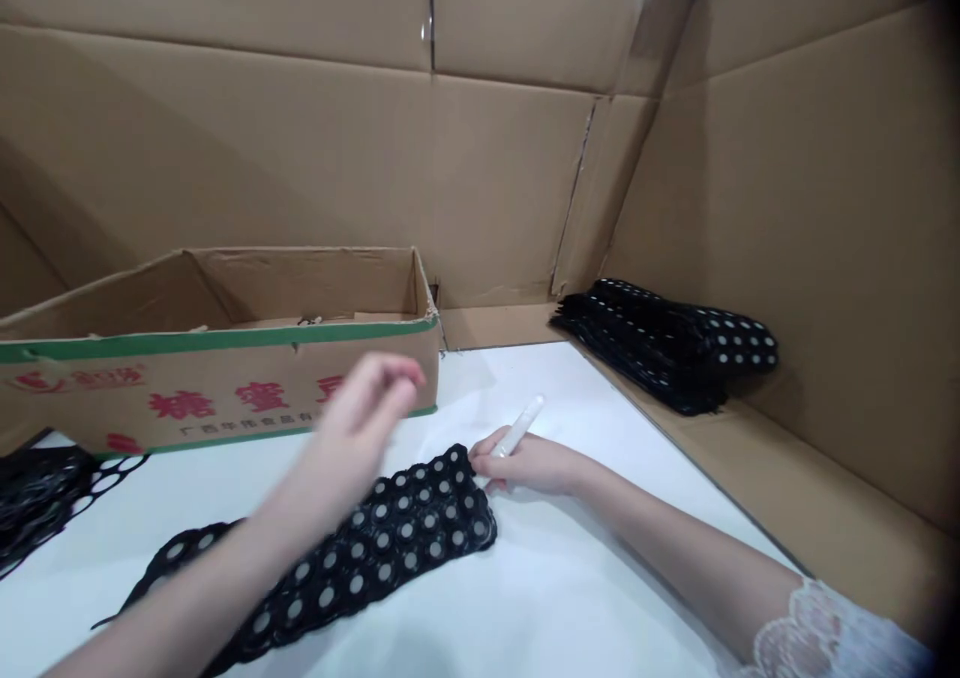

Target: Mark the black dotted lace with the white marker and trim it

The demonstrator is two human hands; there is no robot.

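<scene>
A black strip with rows of pale round dots [406, 530] lies slantwise on the white table, partly hidden behind my left forearm. My right hand [517, 460] is closed around a slim white pen-like tool [523, 426], whose end points up and away. The fingertips of this hand are at the strip's far right corner. Above the strip, in front of the carton, my left hand [371, 403] is raised and blurred by motion. Its fingers are curled together, and I cannot make out whether something small is between them.
An open cardboard carton [225, 383] with green edging and red characters stands at the back left. Black netted scraps [37, 498] lie at the left edge. A stack of black dotted strips [664, 343] rests on cardboard at the right. Tall cardboard walls [510, 178] enclose the table.
</scene>
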